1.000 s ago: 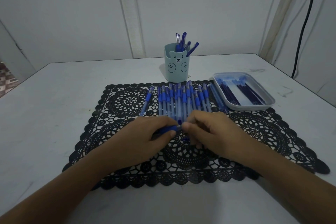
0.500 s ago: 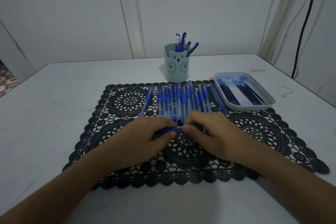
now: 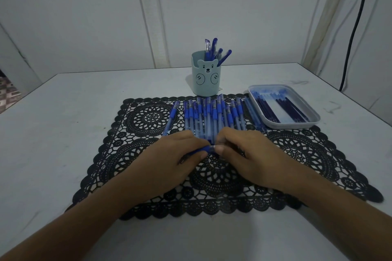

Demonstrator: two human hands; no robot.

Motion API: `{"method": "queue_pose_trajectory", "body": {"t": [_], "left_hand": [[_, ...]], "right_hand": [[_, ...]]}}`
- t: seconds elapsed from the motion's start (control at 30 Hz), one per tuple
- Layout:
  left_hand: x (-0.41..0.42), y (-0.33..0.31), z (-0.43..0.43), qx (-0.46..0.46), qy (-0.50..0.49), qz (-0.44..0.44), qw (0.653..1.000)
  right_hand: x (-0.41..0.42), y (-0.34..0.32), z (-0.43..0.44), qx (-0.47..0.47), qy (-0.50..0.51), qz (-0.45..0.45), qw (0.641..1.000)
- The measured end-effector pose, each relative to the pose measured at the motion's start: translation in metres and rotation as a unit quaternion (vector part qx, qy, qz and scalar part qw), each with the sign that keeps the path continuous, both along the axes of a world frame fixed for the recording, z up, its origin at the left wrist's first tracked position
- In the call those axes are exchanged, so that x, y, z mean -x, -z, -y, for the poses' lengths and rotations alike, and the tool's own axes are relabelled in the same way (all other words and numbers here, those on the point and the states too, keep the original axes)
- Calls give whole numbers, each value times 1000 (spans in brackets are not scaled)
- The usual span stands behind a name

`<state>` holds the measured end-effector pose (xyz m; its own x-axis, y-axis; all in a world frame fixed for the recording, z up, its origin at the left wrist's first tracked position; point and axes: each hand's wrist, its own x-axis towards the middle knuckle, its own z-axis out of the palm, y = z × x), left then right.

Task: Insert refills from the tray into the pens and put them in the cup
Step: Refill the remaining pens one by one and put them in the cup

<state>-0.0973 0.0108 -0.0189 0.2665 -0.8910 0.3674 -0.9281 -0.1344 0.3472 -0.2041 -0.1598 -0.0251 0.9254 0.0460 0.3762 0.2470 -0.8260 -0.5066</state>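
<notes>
Left hand [image 3: 169,154] grips a blue pen [image 3: 201,150] over the black mat [image 3: 297,154]. Right hand [image 3: 250,154] pinches its tip end.

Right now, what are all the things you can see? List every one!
table: one, white, under everything
mat: one, black lace, middle of table
cup: one, pale blue-green with bear face, behind mat
pens in cup: several, blue, standing up
loose pens: many, blue, in a row on mat's far side
tray: one, pale, right of the row
refills: many, dark blue, inside tray
cable: one, black, on right wall
held pen: one, blue, between both hands
left hand: grips held pen
right hand: pinches its end
</notes>
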Motion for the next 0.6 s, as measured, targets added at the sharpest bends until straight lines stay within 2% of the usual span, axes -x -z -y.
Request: {"method": "queue_pose_trajectory", "body": {"t": [0.1,0.23,0.4,0.5,0.6], "left_hand": [[-3,-1,-1,-13,-9,-6,1000],[-9,0,-3,-29,-51,-14,998],[-11,0,-2,-16,-84,-40,996],[-14,0,-3,-17,-101,-43,994],[-17,-1,-6,-24,-88,-29,995]], "right_hand": [[0,-4,2,3,15,-30,999],[2,-9,14,110,81,-36,990],[6,-15,21,216,74,-98,969],[6,-11,20,203,49,-118,971],[5,-11,17,127,42,-112,985]]}}
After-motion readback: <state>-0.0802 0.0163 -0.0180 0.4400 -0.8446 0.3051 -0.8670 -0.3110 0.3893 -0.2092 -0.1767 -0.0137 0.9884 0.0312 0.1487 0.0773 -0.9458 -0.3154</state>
